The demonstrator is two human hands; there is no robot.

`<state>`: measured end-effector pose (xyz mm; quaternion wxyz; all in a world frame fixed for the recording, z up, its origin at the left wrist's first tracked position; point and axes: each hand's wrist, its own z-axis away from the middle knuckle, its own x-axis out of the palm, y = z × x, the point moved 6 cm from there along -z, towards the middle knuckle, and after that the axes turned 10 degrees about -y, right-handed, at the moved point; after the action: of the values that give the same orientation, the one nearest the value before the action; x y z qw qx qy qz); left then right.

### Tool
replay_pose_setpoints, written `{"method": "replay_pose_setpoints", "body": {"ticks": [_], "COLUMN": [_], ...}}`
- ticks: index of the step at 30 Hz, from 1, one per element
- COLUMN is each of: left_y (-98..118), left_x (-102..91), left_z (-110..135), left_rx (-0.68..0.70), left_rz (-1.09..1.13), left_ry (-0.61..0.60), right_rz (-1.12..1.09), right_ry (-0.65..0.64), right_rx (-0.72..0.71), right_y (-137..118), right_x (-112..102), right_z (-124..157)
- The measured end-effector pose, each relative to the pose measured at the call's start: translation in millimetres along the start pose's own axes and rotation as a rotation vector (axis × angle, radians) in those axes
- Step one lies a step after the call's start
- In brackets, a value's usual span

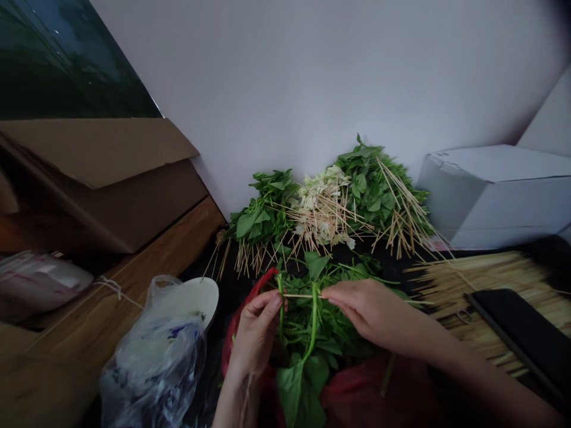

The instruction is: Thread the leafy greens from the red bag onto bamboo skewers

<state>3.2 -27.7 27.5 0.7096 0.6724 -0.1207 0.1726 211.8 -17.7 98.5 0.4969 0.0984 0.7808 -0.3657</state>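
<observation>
Between my two hands a thin wooden skewer (pixel 298 295) runs level, with leafy green stems threaded on it. My left hand (pixel 257 324) pinches a green stem (pixel 281 297) at the skewer's left end. My right hand (pixel 363 309) is closed on the skewer's right end. Beside its fingertips a thicker green stem (pixel 314 321) hangs from the skewer, its broad leaves (pixel 301 386) drooping downward. Below lies a heap of loose greens (pixel 339 336) in a red plastic bag (pixel 357 389).
Against the wall lie skewered greens (pixel 263 208) and skewered pale cabbage-like leaves (pixel 328 190). Many bare skewers (pixel 439 285) and a black phone (pixel 521 333) are at right, near a white box (pixel 499 196). At left are a clear plastic bag (pixel 156 362), a white plate (pixel 203 297) and a cardboard box (pixel 111 202).
</observation>
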Motion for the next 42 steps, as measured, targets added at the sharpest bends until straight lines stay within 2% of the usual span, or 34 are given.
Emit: {"method": "replay_pose_setpoints", "body": {"ticks": [5, 8, 11, 14, 16, 18, 22, 25, 28, 30, 35, 39, 42], "left_y": [-6, -11, -8, 8, 16, 17, 0, -14, -25, -24, 10, 26, 30], "left_x": [9.7, 15.0, 15.5, 5.4, -1.2, -4.0, -3.5, -0.5, 8.3, 13.6, 18.7, 27.2, 24.7], "left_z": [0, 1, 2, 2, 1, 1, 2, 3, 3, 2, 4, 13, 23], "left_rx": [0.075, 0.089, 0.037, 0.044, 0.059, 0.055, 0.050, 0.088, 0.162, 0.243, 0.416, 0.414, 0.388], "left_rz": [-0.160, -0.213, -0.248, -0.350, -0.479, -0.662, -1.048, -1.307, -1.464, -1.470, -1.298, -1.134, -0.943], "left_ry": [-0.077, -0.137, -0.203, -0.161, -0.145, -0.186, -0.319, -0.359, -0.442, -0.454, -0.259, -0.209, -0.114], "right_rz": [-0.093, -0.100, -0.093, -0.167, -0.287, -0.388, -0.450, -0.444, -0.436, -0.436, -0.436, -0.429, -0.428], "right_ry": [-0.101, -0.121, -0.122, -0.100, -0.094, -0.096, -0.088, -0.067, -0.053, -0.051, -0.038, -0.022, -0.021], "right_rx": [0.007, -0.002, -0.056, -0.146, -0.171, -0.180, -0.115, -0.074, -0.052, -0.043, -0.052, -0.051, -0.045], "right_y": [-4, -5, 1, 12, 20, 26, 34, 36, 37, 37, 37, 37, 37], "right_x": [14, 15, 1, -23, -37, -47, -55, -55, -55, -54, -55, -57, -58], "right_z": [-5, -6, -4, 1, 5, 9, 13, 12, 11, 11, 12, 14, 14]}}
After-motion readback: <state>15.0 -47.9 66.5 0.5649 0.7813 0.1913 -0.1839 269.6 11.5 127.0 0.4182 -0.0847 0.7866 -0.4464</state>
